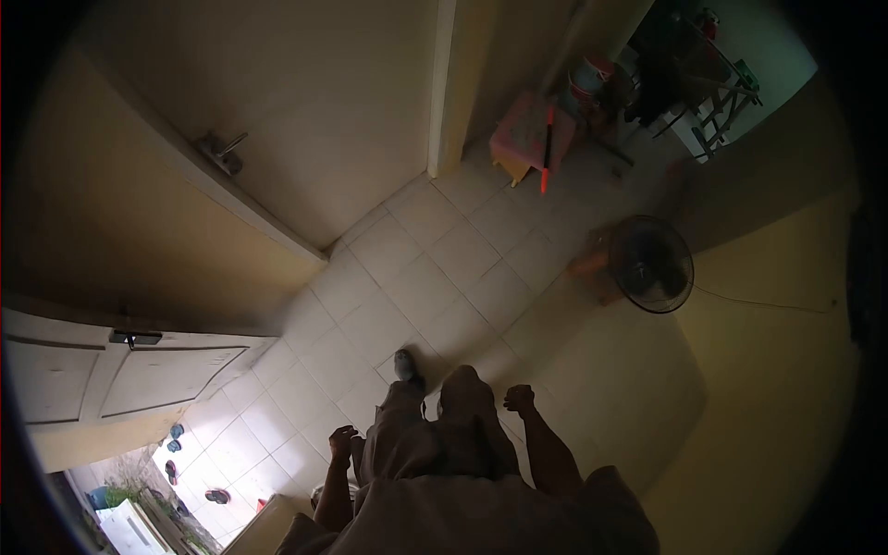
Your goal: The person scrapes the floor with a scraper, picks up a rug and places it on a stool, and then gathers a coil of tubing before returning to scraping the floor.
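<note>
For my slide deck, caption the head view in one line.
Left hand and right hand hang at either side above a tiled floor; a fan stands ahead to the right.

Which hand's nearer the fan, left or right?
Right. The right hand is down and left of the fan in the picture, apart from it; the left hand is farther off, across the legs.
</note>
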The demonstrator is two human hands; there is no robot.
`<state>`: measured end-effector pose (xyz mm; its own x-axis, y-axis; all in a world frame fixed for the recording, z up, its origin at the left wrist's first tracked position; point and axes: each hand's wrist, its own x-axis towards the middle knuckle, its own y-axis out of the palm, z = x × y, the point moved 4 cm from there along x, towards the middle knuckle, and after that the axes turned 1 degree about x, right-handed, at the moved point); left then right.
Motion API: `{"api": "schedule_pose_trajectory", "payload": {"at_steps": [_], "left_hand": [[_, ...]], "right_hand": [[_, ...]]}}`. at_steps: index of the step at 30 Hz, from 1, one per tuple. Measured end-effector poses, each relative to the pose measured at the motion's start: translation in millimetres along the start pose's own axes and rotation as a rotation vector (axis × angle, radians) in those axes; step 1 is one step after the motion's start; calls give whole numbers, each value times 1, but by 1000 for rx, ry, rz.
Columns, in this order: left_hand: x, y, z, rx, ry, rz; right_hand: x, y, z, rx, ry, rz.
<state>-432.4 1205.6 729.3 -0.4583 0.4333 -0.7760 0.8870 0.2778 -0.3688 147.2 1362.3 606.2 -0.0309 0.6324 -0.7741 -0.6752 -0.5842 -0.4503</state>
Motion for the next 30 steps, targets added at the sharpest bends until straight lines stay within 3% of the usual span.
{"api": "schedule_pose_trajectory", "payload": {"at_steps": [1,3,5,7,10,13,15,17,21,24,25,28,30], "left_hand": [[9,3,-30,-69,8,42],[19,14,-85,-201,15,137],[38,32,-133,-236,91,181],[49,44,-183,-239,109,110],[51,74,-237,-210,146,-16],[37,120,-263,-228,73,-122],[21,156,-259,-222,-52,-174],[-10,206,-275,-110,-149,-163],[-44,303,-332,188,-221,29],[-43,350,-355,117,-240,37],[-45,363,-369,84,-244,7],[-41,394,-394,2,-217,-35],[-43,406,-403,-46,-205,-53]], "right_hand": [[-39,-50,84,477,200,-193],[0,-86,119,450,164,-239],[91,-104,104,245,-33,-379],[117,-171,170,340,28,-293],[208,-261,219,450,-4,-363],[366,-327,207,263,-62,-494],[413,-390,243,112,53,-578],[494,-435,235,239,100,-601],[591,-524,257,67,304,-752],[686,-548,226,259,146,-667],[694,-558,233,163,85,-570],[685,-569,261,626,167,-283],[657,-596,284,324,46,-681]]}}
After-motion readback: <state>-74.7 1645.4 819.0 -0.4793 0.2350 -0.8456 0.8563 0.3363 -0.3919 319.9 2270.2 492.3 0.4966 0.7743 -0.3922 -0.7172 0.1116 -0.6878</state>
